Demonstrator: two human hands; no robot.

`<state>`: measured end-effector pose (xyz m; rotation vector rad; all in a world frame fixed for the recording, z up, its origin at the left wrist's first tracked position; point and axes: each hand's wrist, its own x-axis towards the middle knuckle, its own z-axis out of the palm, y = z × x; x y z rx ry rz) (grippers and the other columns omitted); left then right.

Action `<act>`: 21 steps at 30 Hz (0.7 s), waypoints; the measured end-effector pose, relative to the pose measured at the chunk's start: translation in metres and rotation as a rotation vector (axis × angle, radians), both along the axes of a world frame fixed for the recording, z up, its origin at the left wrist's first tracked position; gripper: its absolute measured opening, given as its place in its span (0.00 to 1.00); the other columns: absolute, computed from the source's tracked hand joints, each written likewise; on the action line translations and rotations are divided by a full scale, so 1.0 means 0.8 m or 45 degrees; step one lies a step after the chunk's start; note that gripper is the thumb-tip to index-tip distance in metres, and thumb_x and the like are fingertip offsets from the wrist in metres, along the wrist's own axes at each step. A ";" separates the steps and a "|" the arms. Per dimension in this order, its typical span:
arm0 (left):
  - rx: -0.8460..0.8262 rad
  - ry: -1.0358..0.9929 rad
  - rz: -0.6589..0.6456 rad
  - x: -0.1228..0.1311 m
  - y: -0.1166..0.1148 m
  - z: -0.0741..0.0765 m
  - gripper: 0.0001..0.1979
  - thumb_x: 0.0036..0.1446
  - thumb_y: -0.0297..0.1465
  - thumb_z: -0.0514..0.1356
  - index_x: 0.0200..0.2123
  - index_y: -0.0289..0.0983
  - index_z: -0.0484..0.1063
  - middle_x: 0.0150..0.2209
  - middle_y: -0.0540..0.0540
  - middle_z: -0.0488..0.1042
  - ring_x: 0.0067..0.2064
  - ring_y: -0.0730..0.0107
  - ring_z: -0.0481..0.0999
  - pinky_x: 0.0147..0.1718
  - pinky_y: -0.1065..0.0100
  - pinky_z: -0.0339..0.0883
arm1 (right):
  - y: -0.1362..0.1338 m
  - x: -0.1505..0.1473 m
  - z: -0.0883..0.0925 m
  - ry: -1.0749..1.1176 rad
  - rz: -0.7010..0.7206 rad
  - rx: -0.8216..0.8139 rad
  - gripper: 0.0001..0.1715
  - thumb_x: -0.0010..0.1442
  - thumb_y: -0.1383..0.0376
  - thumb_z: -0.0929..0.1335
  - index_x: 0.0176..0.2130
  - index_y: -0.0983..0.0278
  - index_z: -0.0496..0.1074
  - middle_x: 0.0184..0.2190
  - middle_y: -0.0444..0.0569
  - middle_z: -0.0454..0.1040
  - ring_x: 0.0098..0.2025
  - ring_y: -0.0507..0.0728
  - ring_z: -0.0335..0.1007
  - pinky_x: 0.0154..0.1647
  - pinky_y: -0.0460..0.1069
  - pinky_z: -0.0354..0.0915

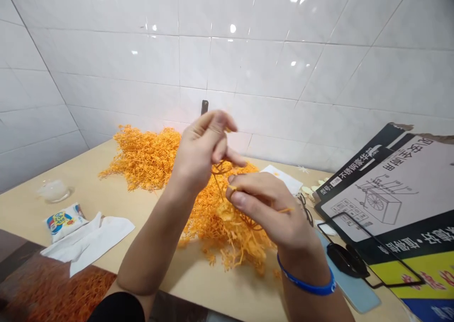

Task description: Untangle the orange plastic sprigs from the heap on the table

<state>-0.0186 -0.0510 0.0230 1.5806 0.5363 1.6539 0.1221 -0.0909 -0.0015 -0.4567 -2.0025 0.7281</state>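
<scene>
- Orange sprigs [244, 246]: one bunch, at and below the right hand [273, 208], over the surface [191, 279]; presumably light and springy, thin branches apt to tangle or snap; best taken by the stem.
- Right hand: closed, thumb and forefinger pinching a sprig's stem.
- Left hand [195, 154]: raised just above, fingers half curled, blurred; strands beside them, hold cannot be told.
- Orange heap [145, 159]: on the surface, beyond the left forearm.

Wall tiles [142, 57] look smooth and glossy; the orange sprigs [149, 154], rough (plastic, apparently); the tissue [97, 241], matt paper.
</scene>
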 end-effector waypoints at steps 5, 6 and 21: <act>0.053 0.115 0.315 -0.020 0.041 -0.002 0.13 0.65 0.37 0.54 0.33 0.37 0.72 0.24 0.50 0.73 0.25 0.75 0.74 0.29 0.72 0.70 | 0.022 0.013 -0.004 0.434 -0.159 -0.147 0.15 0.64 0.64 0.63 0.26 0.63 0.63 0.23 0.43 0.57 0.26 0.51 0.52 0.25 0.47 0.50; 0.034 0.257 0.362 -0.023 0.049 -0.006 0.12 0.64 0.35 0.54 0.33 0.36 0.73 0.28 0.47 0.76 0.29 0.73 0.75 0.30 0.71 0.70 | 0.029 0.015 -0.004 0.529 -0.177 -0.177 0.16 0.64 0.64 0.63 0.25 0.63 0.62 0.23 0.42 0.56 0.26 0.51 0.51 0.25 0.47 0.50; 0.107 0.327 0.073 -0.003 0.052 -0.016 0.23 0.67 0.46 0.47 0.51 0.38 0.72 0.52 0.41 0.75 0.51 0.63 0.75 0.49 0.61 0.70 | 0.061 0.020 -0.018 0.743 -0.597 -0.170 0.16 0.65 0.57 0.66 0.28 0.63 0.67 0.27 0.42 0.61 0.29 0.50 0.55 0.28 0.45 0.53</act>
